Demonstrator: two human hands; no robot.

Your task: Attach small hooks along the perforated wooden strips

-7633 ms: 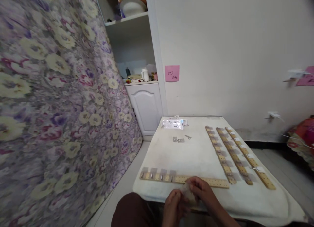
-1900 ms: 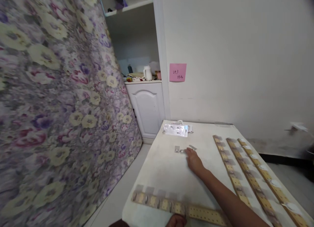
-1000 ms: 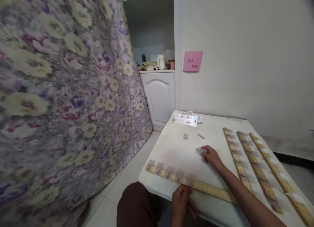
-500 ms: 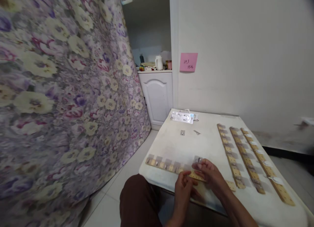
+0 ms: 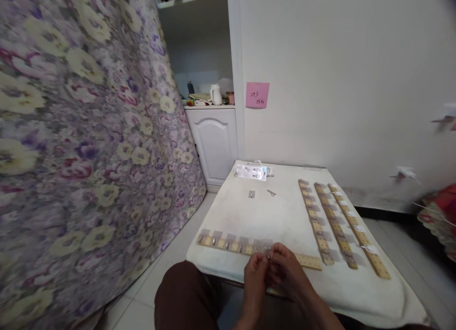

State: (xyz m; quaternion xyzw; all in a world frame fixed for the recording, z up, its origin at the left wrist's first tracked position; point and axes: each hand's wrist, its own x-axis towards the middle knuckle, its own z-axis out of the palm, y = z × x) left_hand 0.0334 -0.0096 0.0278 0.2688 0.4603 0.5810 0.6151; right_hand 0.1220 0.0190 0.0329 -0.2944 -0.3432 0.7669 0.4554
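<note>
My left hand (image 5: 254, 273) and my right hand (image 5: 284, 266) meet at the near edge of the white table. Their fingertips pinch a small clear plastic square with a metal piece (image 5: 268, 248) between them; the fingers partly hide it. Behind and beside them lies a perforated light-wood strip (image 5: 308, 261), with several similar clear squares (image 5: 228, 242) along its left part. Its right end is bare, with rows of holes. Another clear square (image 5: 251, 194) lies alone farther back, near a small metal piece (image 5: 271, 193).
Three more perforated strips (image 5: 315, 223) lie on the right of the table (image 5: 228, 211), carrying clear squares or white tags. Clear packaging (image 5: 250, 172) lies at the back. A floral curtain (image 5: 89, 154) hangs on the left; a pink note (image 5: 257, 95) is on the wall.
My right hand has brought the clear square down to my left fingertips, and the hands have closed together. The view has turned slightly right.
</note>
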